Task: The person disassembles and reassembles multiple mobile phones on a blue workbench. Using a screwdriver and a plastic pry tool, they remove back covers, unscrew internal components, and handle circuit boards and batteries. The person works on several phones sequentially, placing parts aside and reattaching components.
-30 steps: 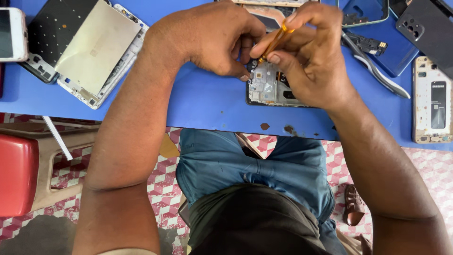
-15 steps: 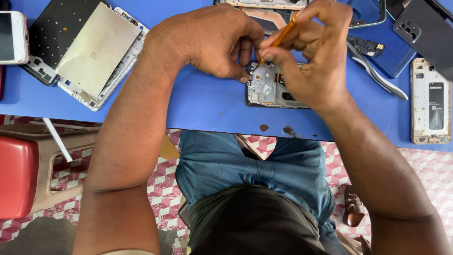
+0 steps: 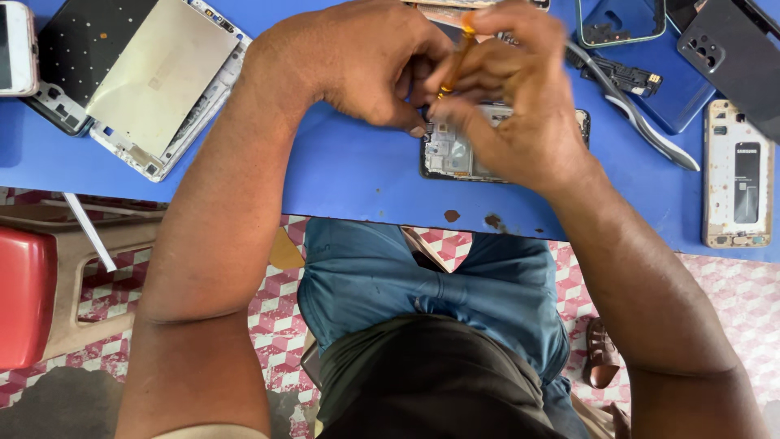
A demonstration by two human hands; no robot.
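Head view: one opened phone [image 3: 455, 154] lies on the blue table [image 3: 349, 179] just past the near edge, at about 12 o'clock from the person's lap, its inner parts facing up. Both hands meet over its upper end. The right hand [image 3: 520, 106] is closed around one orange screwdriver [image 3: 457, 57], pinched between thumb and fingers, tip pointing down at the phone's top left corner. The left hand [image 3: 366, 69] is curled, its fingertips pressing on the phone beside the tip; whether it grips anything small I cannot tell.

At 10 o'clock lie two stripped phone screens [image 3: 154, 81], overlapping. At 2 o'clock sits one pair of tweezers [image 3: 642, 130] on one blue back cover [image 3: 682, 89]. At 3 o'clock lies one more open phone body [image 3: 738, 175].
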